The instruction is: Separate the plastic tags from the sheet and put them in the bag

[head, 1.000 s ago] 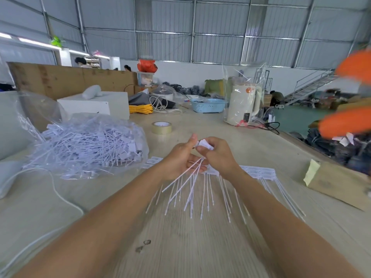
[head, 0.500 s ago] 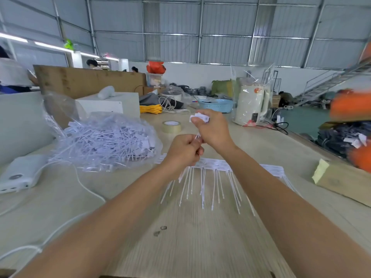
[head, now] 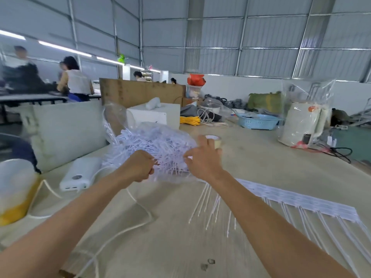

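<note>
Bagging step: left hand [head: 138, 167] clenched at bag [head: 152, 145] mouth, frame centre, contents unclear; right hand [head: 202, 159] loose-fingered. Next: return to sheet [head: 301, 201], lower right.

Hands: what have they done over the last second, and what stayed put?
Both hands left the tag sheet and moved left to the bag. The left hand, earlier holding tag stems, now grips the bag's near edge; the right hand, which had pulled tags free, is at the bag's opening with fingers spread. The sheet stays flat on the table; the bag stays in place.
</note>
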